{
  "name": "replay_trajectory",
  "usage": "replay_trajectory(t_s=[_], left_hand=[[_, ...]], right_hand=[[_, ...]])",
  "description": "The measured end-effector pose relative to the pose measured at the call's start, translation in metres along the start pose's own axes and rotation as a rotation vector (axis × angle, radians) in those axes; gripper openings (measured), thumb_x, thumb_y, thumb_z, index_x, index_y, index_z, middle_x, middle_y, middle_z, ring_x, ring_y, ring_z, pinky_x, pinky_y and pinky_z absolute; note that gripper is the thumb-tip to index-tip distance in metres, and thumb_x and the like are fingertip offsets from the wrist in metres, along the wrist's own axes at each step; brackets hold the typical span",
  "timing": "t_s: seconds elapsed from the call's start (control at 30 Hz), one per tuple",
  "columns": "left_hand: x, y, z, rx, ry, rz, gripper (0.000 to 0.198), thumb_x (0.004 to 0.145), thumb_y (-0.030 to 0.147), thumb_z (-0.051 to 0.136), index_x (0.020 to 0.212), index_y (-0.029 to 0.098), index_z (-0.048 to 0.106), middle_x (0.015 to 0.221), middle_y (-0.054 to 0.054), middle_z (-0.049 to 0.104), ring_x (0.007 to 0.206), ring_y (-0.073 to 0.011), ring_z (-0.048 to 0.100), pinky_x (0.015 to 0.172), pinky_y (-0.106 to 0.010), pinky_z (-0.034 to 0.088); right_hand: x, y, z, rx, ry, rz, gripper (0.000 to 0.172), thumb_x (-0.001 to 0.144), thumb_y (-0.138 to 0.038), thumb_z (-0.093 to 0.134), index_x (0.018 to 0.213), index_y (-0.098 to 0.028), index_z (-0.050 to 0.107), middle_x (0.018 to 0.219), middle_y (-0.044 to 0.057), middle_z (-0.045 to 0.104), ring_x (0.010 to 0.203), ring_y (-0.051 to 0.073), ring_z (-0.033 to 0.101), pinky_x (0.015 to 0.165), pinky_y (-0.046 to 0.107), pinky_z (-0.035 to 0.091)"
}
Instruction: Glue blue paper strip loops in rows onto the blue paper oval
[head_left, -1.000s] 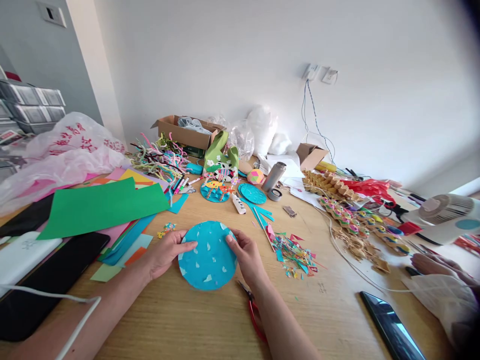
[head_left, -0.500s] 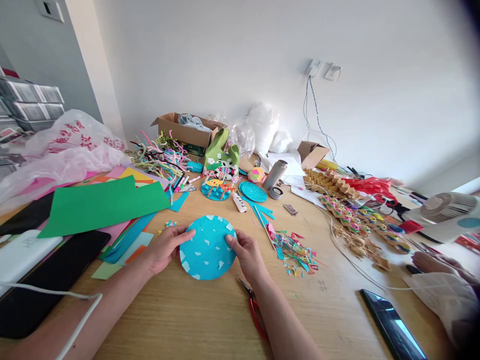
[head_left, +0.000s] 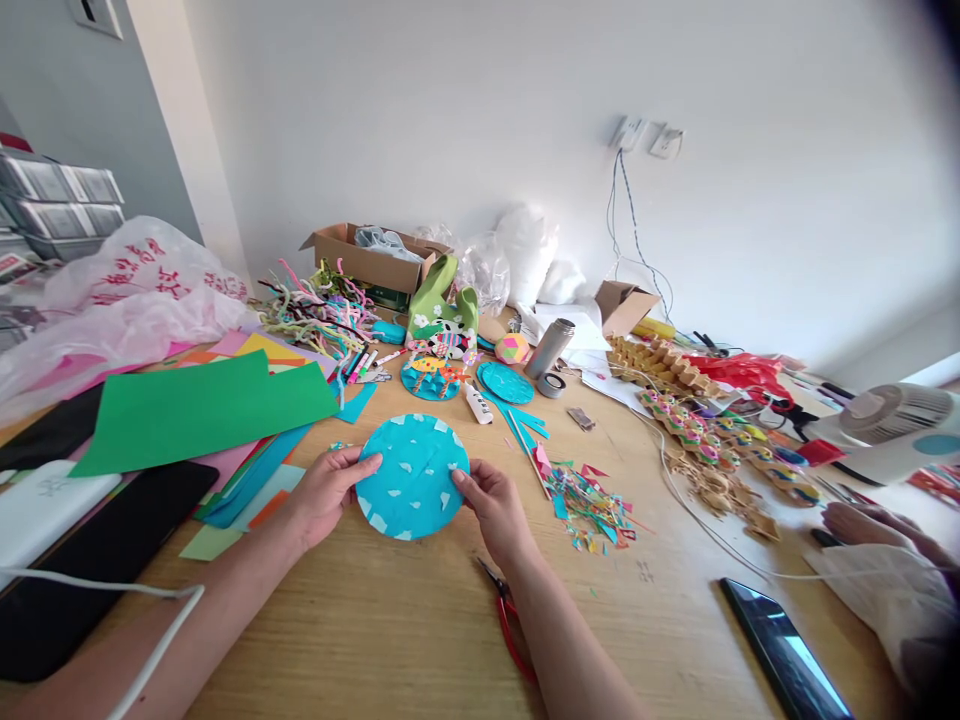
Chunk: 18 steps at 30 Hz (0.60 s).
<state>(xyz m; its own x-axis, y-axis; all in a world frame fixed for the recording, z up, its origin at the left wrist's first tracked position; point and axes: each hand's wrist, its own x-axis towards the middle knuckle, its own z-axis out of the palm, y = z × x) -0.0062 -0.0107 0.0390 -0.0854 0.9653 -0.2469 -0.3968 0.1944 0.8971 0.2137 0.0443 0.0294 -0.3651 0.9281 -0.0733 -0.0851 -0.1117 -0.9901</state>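
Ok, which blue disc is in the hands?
The nearest, white-flecked disc, between left hand and right hand; the others lie beyond, one beneath orange figures, one beside the bottle.

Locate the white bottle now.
In the head view, the white bottle lies near the centre, left of the silver flask, beyond and right of the held blue disc.

The disc [head_left: 412, 480] is blue, flecked with white.

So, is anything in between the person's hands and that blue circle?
Nothing that I can see: the left hand and right hand each pinch the blue circle directly, at opposite edges. The red-handled tool lies nearer the wearer, not between them.
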Motion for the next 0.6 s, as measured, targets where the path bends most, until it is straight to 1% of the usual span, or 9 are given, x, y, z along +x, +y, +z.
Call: replay_trajectory(t_s=[0.1,0.23,0.33,0.4,0.47,0.53,0.6], left_hand=[[-0.001,0.0,0.0,0.016,0.014,-0.001,0.041,0.057,0.05,0.086,0.075,0.017,0.07,0.069,-0.004,0.071,0.064,-0.0196,0.063,0.063,-0.032,0.05],[0.001,-0.001,-0.001,0.076,0.038,0.041,0.044,0.065,0.058,0.078,0.071,0.017,0.065,0.066,-0.001,0.067,0.058,-0.0161,0.058,0.055,-0.028,0.045],[0.003,-0.002,-0.003,0.152,0.086,0.101,0.046,0.066,0.06,0.077,0.082,0.018,0.067,0.072,-0.001,0.069,0.065,-0.0181,0.061,0.059,-0.028,0.046],[0.005,-0.003,-0.006,0.221,0.119,0.138,0.053,0.062,0.057,0.079,0.096,0.019,0.067,0.078,-0.002,0.072,0.074,-0.0216,0.065,0.066,-0.029,0.047],[0.006,-0.004,-0.009,0.312,0.134,0.16,0.06,0.058,0.051,0.082,0.106,0.019,0.067,0.077,-0.003,0.073,0.076,-0.0243,0.066,0.067,-0.03,0.046],[0.006,-0.006,-0.013,0.423,0.131,0.17,0.055,0.058,0.046,0.082,0.104,0.02,0.068,0.068,-0.001,0.071,0.068,-0.0245,0.065,0.062,-0.029,0.042],[0.006,-0.007,-0.016,0.547,0.139,0.184,0.042,0.06,0.041,0.081,0.097,0.023,0.07,0.058,0.001,0.066,0.059,-0.0231,0.061,0.058,-0.028,0.037]], right_hand=[[0.001,0.0,0.0,-0.001,0.028,-0.008,0.047,0.063,-0.06,0.081,0.08,-0.019,0.066,0.069,0.0,0.062,0.062,0.014,0.052,0.062,0.027,0.043],[0.002,-0.001,-0.002,-0.051,0.026,-0.017,0.048,0.064,-0.061,0.079,0.08,-0.018,0.067,0.067,0.0,0.061,0.061,0.013,0.051,0.058,0.026,0.041],[0.002,-0.001,-0.003,-0.128,0.015,-0.017,0.048,0.066,-0.062,0.077,0.082,-0.017,0.069,0.063,-0.001,0.059,0.057,0.013,0.049,0.054,0.026,0.04],[0.003,0.001,-0.004,-0.184,0.008,-0.004,0.049,0.068,-0.063,0.075,0.083,-0.016,0.07,0.06,-0.002,0.058,0.055,0.013,0.047,0.051,0.026,0.039],[0.004,0.004,-0.005,-0.235,0.005,0.011,0.05,0.069,-0.063,0.074,0.083,-0.016,0.072,0.057,-0.002,0.056,0.052,0.012,0.045,0.048,0.026,0.036],[0.005,0.008,-0.006,-0.273,0.008,0.014,0.048,0.07,-0.062,0.072,0.084,-0.016,0.072,0.056,-0.003,0.056,0.05,0.011,0.043,0.047,0.025,0.034],[0.007,0.012,-0.007,-0.324,0.025,-0.002,0.045,0.072,-0.057,0.071,0.088,-0.016,0.073,0.057,-0.002,0.057,0.051,0.012,0.043,0.048,0.026,0.032]])
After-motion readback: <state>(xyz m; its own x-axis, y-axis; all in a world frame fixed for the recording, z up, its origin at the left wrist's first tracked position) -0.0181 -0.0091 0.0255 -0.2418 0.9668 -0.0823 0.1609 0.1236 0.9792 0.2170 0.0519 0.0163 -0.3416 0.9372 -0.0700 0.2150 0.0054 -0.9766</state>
